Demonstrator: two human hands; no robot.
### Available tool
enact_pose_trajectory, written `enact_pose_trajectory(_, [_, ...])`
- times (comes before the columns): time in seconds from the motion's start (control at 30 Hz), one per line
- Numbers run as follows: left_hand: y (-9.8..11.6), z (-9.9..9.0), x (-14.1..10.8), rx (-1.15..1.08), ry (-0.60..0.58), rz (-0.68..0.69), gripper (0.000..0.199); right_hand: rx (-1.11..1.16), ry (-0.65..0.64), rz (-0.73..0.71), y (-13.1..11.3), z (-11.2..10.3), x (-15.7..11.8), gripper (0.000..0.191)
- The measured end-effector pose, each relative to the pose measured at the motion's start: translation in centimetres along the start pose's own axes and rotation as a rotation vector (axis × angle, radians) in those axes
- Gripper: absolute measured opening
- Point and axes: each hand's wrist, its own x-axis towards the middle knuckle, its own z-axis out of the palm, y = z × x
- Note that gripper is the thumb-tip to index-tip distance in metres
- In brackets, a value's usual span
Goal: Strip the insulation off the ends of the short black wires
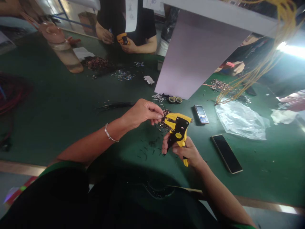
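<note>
My right hand (189, 151) is wrapped round the handles of a yellow and black wire stripper (178, 127), whose jaws point left. At the jaws, the thumb and fingers of my left hand (144, 113) are pinched together. What they hold is too small to make out. Beneath the jaws lies a heap of short dark and coppery pieces (164, 127), partly hidden by the tool. Small black scraps (149, 149) are strewn on the green table (71, 130) nearer to me. A bundle of thin black wires (116, 105) lies beyond my left forearm.
Two tape rolls (175, 100) and small metal pieces (158, 97) lie near a white upright panel (186, 54). To the right are a keypad phone (201, 114), a smartphone (226, 153), a plastic bag (240, 119) and hanging yellow wires (264, 66). Across the table, a person holds another tool (123, 38).
</note>
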Motion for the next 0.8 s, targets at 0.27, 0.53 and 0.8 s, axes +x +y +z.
enact_pose_trajectory(0.27, [-0.04, 0.0, 0.02, -0.053, -0.01, -0.048, 0.005, 0.044, 0.002, -0.011, 0.15, 0.18, -0.08, 0.032])
enact_pose_trajectory(0.53, [-0.16, 0.03, 0.08, -0.066, -0.018, -0.079, 0.005, 0.045, 0.005, -0.015, -0.01, 0.26, -0.02, 0.03])
enact_pose_trajectory(0.8, [-0.3, -0.03, 0.17, -0.053, -0.035, -0.064, 0.005, 0.056, 0.028, 0.004, -0.08, 0.36, -0.19, 0.028])
